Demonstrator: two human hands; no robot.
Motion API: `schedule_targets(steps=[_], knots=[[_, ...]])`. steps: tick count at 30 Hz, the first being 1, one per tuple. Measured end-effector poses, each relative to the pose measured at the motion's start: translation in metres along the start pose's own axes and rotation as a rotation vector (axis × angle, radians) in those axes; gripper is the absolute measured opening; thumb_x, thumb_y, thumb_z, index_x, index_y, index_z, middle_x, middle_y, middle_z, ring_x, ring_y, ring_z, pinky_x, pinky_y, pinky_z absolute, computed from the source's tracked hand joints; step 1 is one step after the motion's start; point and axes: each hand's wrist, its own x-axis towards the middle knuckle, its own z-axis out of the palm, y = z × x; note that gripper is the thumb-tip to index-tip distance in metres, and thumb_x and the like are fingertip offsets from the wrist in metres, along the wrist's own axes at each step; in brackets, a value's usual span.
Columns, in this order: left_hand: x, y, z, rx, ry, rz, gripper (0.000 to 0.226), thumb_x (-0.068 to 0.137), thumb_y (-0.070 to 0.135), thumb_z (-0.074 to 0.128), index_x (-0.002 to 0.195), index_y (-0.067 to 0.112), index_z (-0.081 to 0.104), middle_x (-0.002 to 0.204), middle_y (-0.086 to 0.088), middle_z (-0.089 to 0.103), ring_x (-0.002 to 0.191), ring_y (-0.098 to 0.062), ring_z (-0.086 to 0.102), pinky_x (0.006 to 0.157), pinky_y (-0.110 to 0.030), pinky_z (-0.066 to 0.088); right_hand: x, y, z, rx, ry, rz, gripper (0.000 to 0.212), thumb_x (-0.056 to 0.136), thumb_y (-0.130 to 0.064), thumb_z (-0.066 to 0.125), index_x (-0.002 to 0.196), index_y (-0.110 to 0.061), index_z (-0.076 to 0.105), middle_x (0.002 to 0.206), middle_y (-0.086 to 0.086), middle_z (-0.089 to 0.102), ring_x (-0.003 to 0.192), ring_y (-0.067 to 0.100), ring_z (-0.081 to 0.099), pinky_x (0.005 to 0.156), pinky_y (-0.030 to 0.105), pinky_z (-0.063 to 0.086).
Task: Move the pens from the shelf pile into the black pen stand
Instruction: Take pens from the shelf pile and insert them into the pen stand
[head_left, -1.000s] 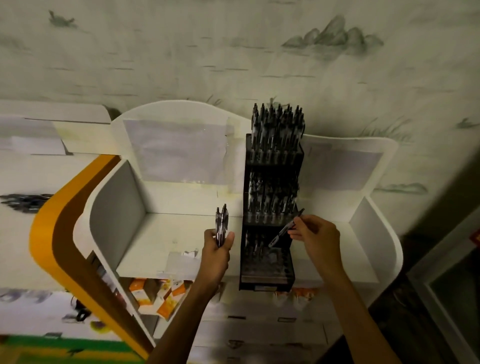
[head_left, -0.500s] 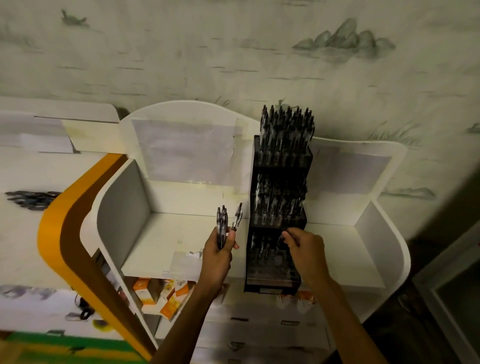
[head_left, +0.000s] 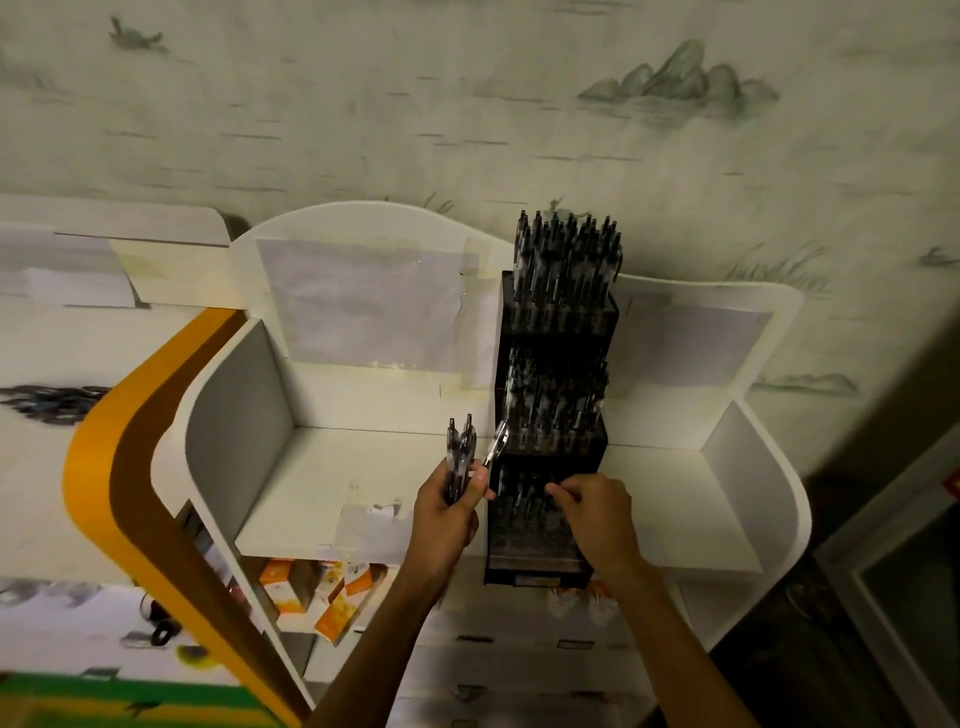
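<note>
The tall black plastic three-tier pen stand (head_left: 553, 415) stands on the white shelf (head_left: 322, 483), right of its middle, its back against the shelf's rear wall. The top tier is crowded with dark upright pens (head_left: 566, 254), clicker ends up; the middle tier is also well filled, and the lowest tier holds a thinner scatter of pens, all standing on end.

The left hand (head_left: 449, 506) is just left of the stand's lower tier, above the shelf's front half. Its grip is closed round a small bundle of clear-barrelled pens (head_left: 460, 454), long axes close to vertical, upper ends pointing at the rear wall. One further slim pen (head_left: 493, 444) sticks out of the same grip, tilted up and to the right, its top near the stand's middle tier.

The right hand (head_left: 597, 512) is at the lowest tier, fingers curled and pinched together at the stand's slots; whether they hold a pen cannot be told.

Below the shelf's front edge lie orange and white cartons (head_left: 332, 587).
</note>
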Motion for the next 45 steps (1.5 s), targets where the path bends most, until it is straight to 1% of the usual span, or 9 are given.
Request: schedule_targets(steps=[6, 11, 14, 23, 27, 30, 33, 39, 45], knots=[[0.005, -0.009, 0.004, 0.055, -0.017, -0.019, 0.022, 0.097, 0.034, 0.059, 0.109, 0.016, 0.066, 0.081, -0.006, 0.069, 0.052, -0.007, 0.048, 0.046, -0.021, 0.039, 0.0, -0.019, -0.019, 0.229, 0.027, 0.099, 0.016, 0.089, -0.025, 0.07, 0.077, -0.015, 0.074, 0.066, -0.006, 0.07, 0.058, 0.005, 0.067, 0.067, 0.029, 0.06], [0.006, -0.01, 0.011, 0.078, -0.039, 0.008, 0.019, 0.097, 0.032, 0.06, 0.105, 0.016, 0.067, 0.082, -0.003, 0.07, 0.055, 0.0, 0.054, 0.051, -0.014, 0.042, 0.003, -0.046, -0.034, 0.513, -0.063, 0.112, 0.015, 0.093, -0.024, 0.065, 0.096, -0.012, 0.074, 0.079, -0.001, 0.075, 0.067, 0.013, 0.072, 0.068, 0.031, 0.061], [0.004, -0.007, 0.016, 0.091, -0.063, 0.058, 0.016, 0.098, 0.027, 0.06, 0.108, 0.017, 0.067, 0.09, -0.002, 0.072, 0.073, -0.006, 0.066, 0.065, -0.015, 0.05, 0.003, -0.05, -0.037, 0.615, -0.105, 0.13, 0.016, 0.092, -0.022, 0.065, 0.1, -0.011, 0.073, 0.084, 0.001, 0.076, 0.072, 0.018, 0.073, 0.071, 0.034, 0.061], [0.006, -0.009, 0.024, 0.131, -0.131, 0.054, 0.023, 0.098, 0.034, 0.058, 0.116, 0.022, 0.067, 0.1, 0.002, 0.074, 0.094, -0.014, 0.07, 0.09, -0.037, 0.057, 0.003, -0.047, -0.035, 0.731, -0.081, 0.162, 0.013, 0.089, -0.017, 0.069, 0.098, -0.01, 0.074, 0.084, 0.002, 0.076, 0.075, 0.021, 0.074, 0.072, 0.034, 0.061], [0.006, -0.007, 0.024, 0.115, -0.089, 0.052, 0.022, 0.097, 0.039, 0.058, 0.111, 0.025, 0.067, 0.1, 0.006, 0.073, 0.095, -0.011, 0.069, 0.083, -0.032, 0.059, 0.003, -0.043, -0.04, 0.757, -0.01, 0.149, 0.012, 0.09, -0.017, 0.068, 0.097, -0.009, 0.073, 0.083, 0.004, 0.075, 0.074, 0.022, 0.074, 0.072, 0.035, 0.061], [0.007, -0.005, 0.019, 0.114, 0.037, 0.077, 0.013, 0.097, 0.036, 0.058, 0.1, 0.025, 0.066, 0.082, 0.013, 0.07, 0.071, -0.001, 0.063, 0.063, -0.018, 0.049, 0.008, -0.036, -0.049, 0.778, 0.072, 0.168, 0.011, 0.091, -0.015, 0.067, 0.095, -0.007, 0.072, 0.083, 0.006, 0.075, 0.075, 0.022, 0.074, 0.073, 0.036, 0.061], [0.011, -0.007, 0.011, 0.179, 0.095, 0.102, 0.014, 0.099, 0.035, 0.057, 0.088, 0.026, 0.06, 0.066, 0.018, 0.06, 0.061, 0.002, 0.052, 0.06, -0.016, 0.043, 0.013, -0.024, -0.055, 0.696, 0.111, 0.128, 0.009, 0.092, -0.015, 0.066, 0.093, -0.008, 0.072, 0.083, 0.004, 0.075, 0.075, 0.019, 0.073, 0.074, 0.037, 0.061], [0.016, -0.015, -0.001, 0.178, 0.074, -0.02, 0.013, 0.103, 0.027, 0.052, 0.091, 0.022, 0.049, 0.069, 0.004, 0.046, 0.062, -0.011, 0.042, 0.057, -0.025, 0.039, 0.01, -0.006, -0.053, 0.262, 0.161, -0.06, 0.006, 0.091, -0.017, 0.067, 0.086, -0.017, 0.07, 0.075, -0.007, 0.071, 0.069, 0.003, 0.068, 0.072, 0.027, 0.059], [0.014, -0.015, -0.005, 0.14, 0.027, -0.099, 0.017, 0.105, 0.023, 0.046, 0.1, 0.008, 0.042, 0.067, 0.0, 0.038, 0.05, -0.006, 0.032, 0.045, -0.021, 0.028, 0.009, 0.001, -0.042, 0.135, 0.184, -0.121, 0.011, 0.091, -0.019, 0.067, 0.082, -0.015, 0.072, 0.069, -0.007, 0.068, 0.066, 0.005, 0.065, 0.067, 0.028, 0.057]])
